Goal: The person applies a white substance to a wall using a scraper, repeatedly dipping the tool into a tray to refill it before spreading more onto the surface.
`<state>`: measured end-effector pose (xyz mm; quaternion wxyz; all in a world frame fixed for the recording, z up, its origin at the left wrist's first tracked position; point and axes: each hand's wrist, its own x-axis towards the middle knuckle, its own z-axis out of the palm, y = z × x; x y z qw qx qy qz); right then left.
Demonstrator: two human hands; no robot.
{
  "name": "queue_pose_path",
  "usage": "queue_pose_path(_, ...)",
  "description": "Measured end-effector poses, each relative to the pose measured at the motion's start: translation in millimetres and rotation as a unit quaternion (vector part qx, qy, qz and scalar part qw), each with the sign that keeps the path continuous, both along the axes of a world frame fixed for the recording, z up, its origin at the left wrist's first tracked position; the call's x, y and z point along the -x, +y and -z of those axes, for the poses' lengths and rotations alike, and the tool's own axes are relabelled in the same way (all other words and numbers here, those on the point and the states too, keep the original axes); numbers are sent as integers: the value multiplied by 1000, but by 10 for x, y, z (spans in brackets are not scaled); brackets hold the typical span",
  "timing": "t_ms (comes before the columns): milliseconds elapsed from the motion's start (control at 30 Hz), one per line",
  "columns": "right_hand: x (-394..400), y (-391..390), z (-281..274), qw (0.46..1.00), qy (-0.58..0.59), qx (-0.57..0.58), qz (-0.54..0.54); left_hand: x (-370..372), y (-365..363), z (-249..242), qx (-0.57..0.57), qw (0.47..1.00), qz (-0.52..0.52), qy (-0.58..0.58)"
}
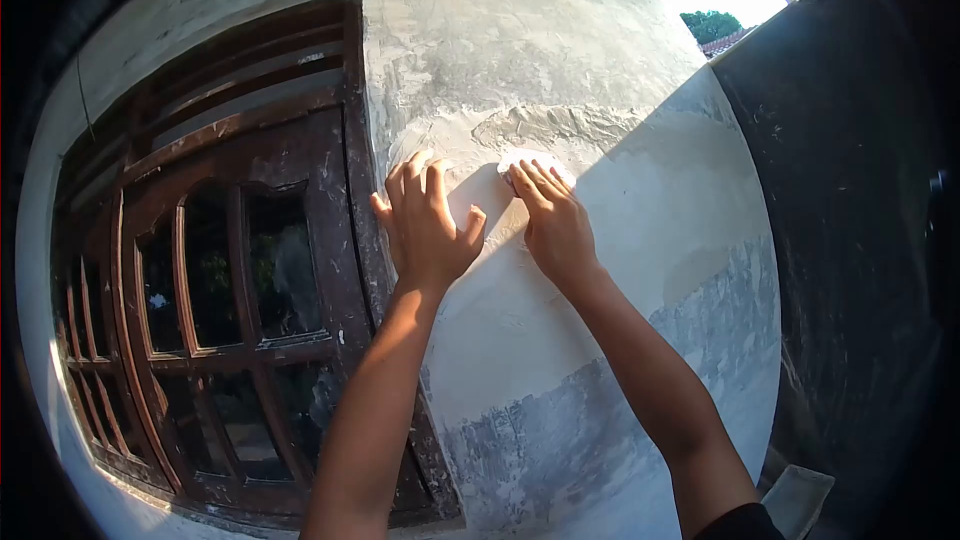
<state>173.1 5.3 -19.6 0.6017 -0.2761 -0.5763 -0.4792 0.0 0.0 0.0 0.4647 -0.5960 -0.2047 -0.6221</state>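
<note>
My right hand (557, 230) presses a crumpled white piece (540, 158), paper or cloth, against the plastered wall (620, 190). Its fingers lie together over the piece. To the left, my left hand (430, 215) rests on the wall near the window frame, fingers spread, holding nothing. Above both hands runs a rough, ridged band of plaster (560, 125). Smoother pale plaster lies below them, and bluish-grey patches (530, 450) show lower down.
A brown wooden window (240, 270) with dark glass panes fills the left. At the right stands a dark wall (850, 190). A pale angular object (797, 500) sits at the lower right. Sunlight and a diagonal shadow cross the plaster.
</note>
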Motion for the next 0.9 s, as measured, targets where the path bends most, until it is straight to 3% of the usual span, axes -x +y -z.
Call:
queue_pose_path(100,-68,-28,-227,994,23,-101,23,-4,-4,-98,-28,1000,2,5)
queue_pose_path(300,49,-16,18,999,15,-50,3,1,-14,-68,-26,1000,-4,8)
queue_pose_path(433,-101,12,-158,993,44,-111,-23,-11,-14,-28,-19,1000,-23,-2)
queue_pose_path(667,-25,-33,104,997,6,-72,-1,-26,-29,15,-14,1000,-23,-11)
queue_pose_path(900,-36,59,-85,995,32,-89,-15,-16,-20,16,-15,1000,-20,0)
